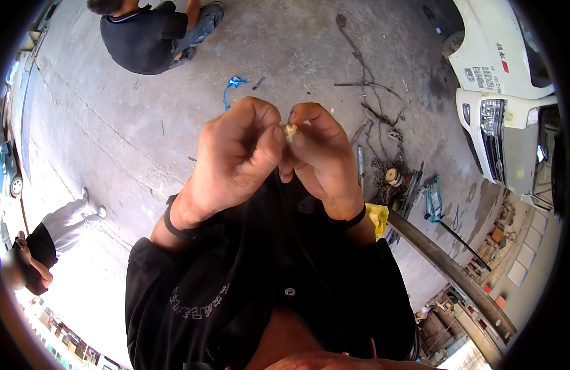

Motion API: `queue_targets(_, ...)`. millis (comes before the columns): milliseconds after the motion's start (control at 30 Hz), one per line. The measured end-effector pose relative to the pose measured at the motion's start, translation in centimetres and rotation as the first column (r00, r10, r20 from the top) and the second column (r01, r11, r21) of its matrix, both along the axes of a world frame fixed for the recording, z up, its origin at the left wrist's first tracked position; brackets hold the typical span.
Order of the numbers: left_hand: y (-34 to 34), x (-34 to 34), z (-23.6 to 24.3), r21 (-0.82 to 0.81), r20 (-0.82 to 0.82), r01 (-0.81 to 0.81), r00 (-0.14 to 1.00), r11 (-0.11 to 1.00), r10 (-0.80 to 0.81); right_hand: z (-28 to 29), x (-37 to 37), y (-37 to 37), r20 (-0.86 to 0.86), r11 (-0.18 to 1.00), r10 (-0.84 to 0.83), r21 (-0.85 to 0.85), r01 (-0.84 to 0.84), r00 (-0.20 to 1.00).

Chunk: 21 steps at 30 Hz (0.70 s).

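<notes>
My left hand [235, 151] and my right hand [325, 154] are raised close together in front of my chest. Between their fingertips is a small, pale yellow, knobbly piece [290, 131], too small for me to tell its kind. The thumb and forefinger of my right hand pinch it. My left hand is also closed, its thumb and bent forefinger meeting at the piece's left side; its other fingers are curled and partly hidden. Dark bands circle both wrists.
A person in dark clothes [146, 40] crouches at the far left; another [41, 253] stands at left. On the concrete floor lie a blue strap-like item [236, 81], chains [380, 166] and a teal metal frame [433, 200]. A white truck [504, 123] stands at right, near a long beam [445, 262].
</notes>
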<state>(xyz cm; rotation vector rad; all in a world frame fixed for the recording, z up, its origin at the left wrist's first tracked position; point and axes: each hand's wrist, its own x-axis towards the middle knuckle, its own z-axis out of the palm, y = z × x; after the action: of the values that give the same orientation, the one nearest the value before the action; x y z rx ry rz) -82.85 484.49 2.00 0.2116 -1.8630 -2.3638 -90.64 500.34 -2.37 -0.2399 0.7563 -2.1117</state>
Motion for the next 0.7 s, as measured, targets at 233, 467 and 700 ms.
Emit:
queue_targets(233, -0.3, -0.2, -0.2, -0.357, -0.037, -0.05, 0.999, 0.933, 0.039, 1.2, -0.1, 0.1, -0.279, 0.921, 0.011, 0.377, 0.099, 0.96)
queue_targets(467, -0.2, -0.6, -1.4, -0.57, -0.202, -0.215, 0.972, 0.793, 0.118, 2.5, 1.2, -0.3, -0.439, 0.922, -0.101, 0.295, 0.249, 0.893)
queue_targets(700, -0.3, -0.9, -1.9, -0.678, -0.3, -0.26, 0.952, 0.687, 0.064, 2.6, 1.1, 0.0, -0.637, 0.868, -0.049, 0.353, 0.348, 0.769)
